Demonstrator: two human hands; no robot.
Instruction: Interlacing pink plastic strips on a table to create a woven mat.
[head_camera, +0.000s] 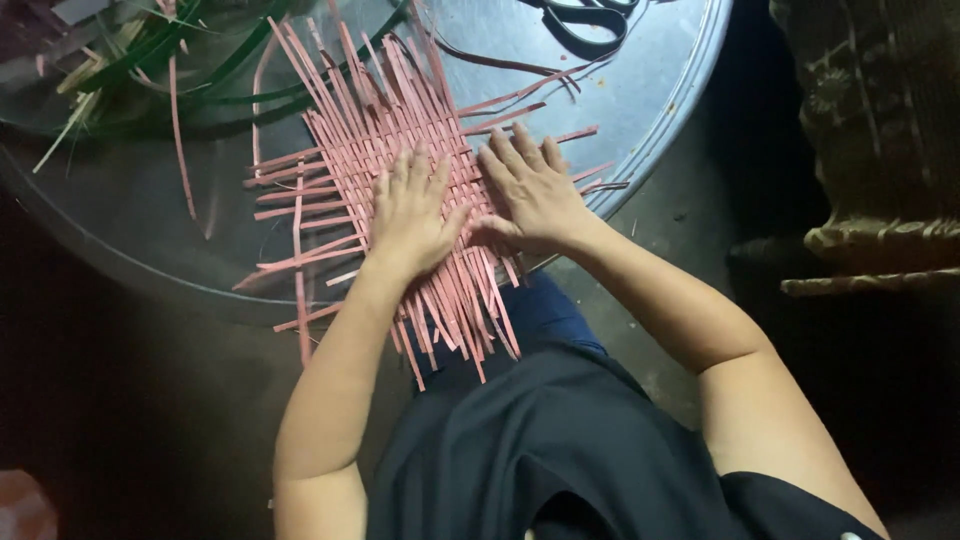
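Both the left hand (408, 212) and right hand (533, 192) press spread flat on the pink woven mat (350, 140), green strips (150, 60) and scissors (585, 22) beyond.

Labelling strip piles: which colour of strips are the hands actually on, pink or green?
The pink strips, woven into a mat on the round tray. Both the left hand and right hand press flat on it. The green strips lie loose at far left, untouched.

Matt pink strips (400, 140), glossy metal tray (640, 90)
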